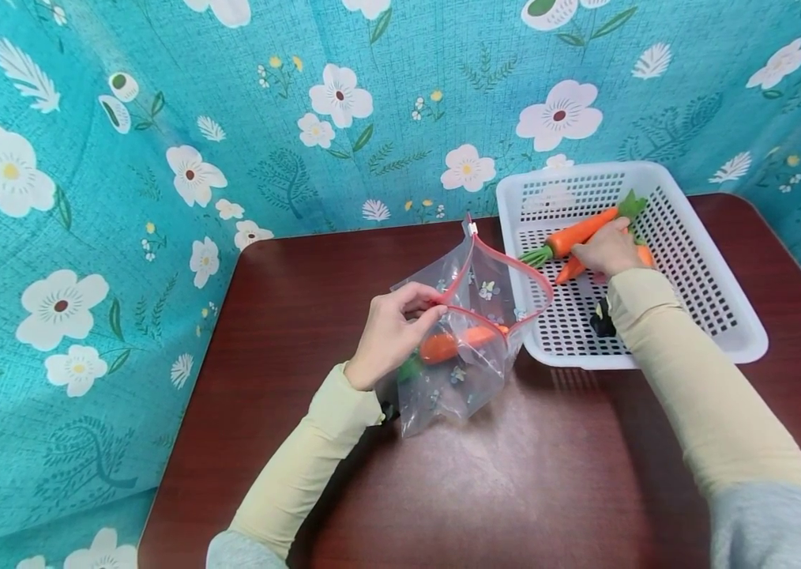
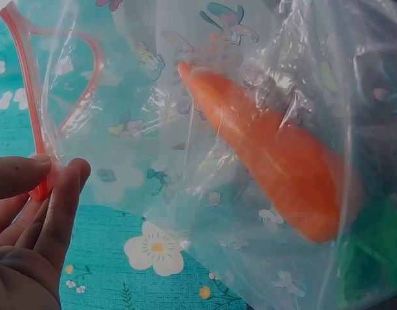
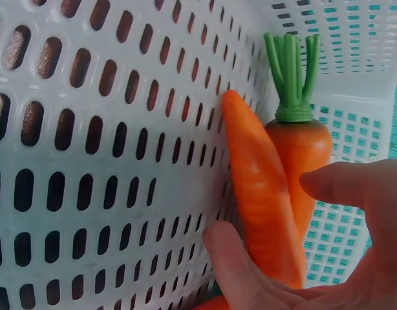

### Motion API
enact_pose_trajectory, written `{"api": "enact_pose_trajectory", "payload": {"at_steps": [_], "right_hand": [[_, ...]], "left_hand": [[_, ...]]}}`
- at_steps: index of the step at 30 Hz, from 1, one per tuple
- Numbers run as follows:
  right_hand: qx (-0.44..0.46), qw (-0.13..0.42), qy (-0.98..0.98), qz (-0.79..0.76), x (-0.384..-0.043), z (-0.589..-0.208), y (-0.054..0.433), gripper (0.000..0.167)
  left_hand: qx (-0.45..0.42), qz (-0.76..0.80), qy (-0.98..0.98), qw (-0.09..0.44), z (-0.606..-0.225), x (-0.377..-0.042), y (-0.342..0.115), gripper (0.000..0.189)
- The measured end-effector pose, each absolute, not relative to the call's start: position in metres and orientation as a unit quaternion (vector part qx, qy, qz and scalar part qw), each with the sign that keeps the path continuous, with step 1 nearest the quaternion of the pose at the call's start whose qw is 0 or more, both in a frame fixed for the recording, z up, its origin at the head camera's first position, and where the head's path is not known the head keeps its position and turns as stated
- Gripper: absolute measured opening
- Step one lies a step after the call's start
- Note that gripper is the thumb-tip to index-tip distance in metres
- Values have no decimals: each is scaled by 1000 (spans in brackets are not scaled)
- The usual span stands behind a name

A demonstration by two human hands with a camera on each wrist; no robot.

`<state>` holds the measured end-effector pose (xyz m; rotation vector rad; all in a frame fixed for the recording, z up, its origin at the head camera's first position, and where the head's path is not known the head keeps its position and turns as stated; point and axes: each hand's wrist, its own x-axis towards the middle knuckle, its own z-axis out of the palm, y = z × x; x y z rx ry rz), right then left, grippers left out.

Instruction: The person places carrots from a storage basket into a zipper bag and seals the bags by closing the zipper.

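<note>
A clear plastic zip bag [image 1: 457,387] with a red-edged mouth and a white slider stands gaping over the table. My left hand [image 1: 398,328] pinches its red rim between thumb and fingers. Inside the bag lies an orange carrot [image 2: 269,155] with a green top, seen through the printed plastic. My right hand [image 1: 610,246] reaches into a white basket [image 1: 716,276], thumb and finger spread on either side of a carrot [image 3: 260,187]. Beside that one lies another carrot [image 3: 302,145] with green stalks. At the right wrist view's bottom edge shows a bit of further orange.
The basket's slotted walls rise around the right hand, and the bag's mouth overlaps its left rim. Both stand on a dark red-brown table [image 1: 287,316]. A turquoise floral cloth [image 1: 372,158] hangs behind and to the left.
</note>
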<state>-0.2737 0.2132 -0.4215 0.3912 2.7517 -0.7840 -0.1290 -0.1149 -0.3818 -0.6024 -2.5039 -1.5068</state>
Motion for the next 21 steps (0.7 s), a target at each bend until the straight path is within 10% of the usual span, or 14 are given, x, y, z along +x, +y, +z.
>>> {"api": "enact_pose_trajectory", "payload": {"at_steps": [21], "right_hand": [[147, 156, 953, -212, -277, -422, 212, 82]], "left_hand": [[-205, -504, -835, 82, -382, -130, -113, 21]]}}
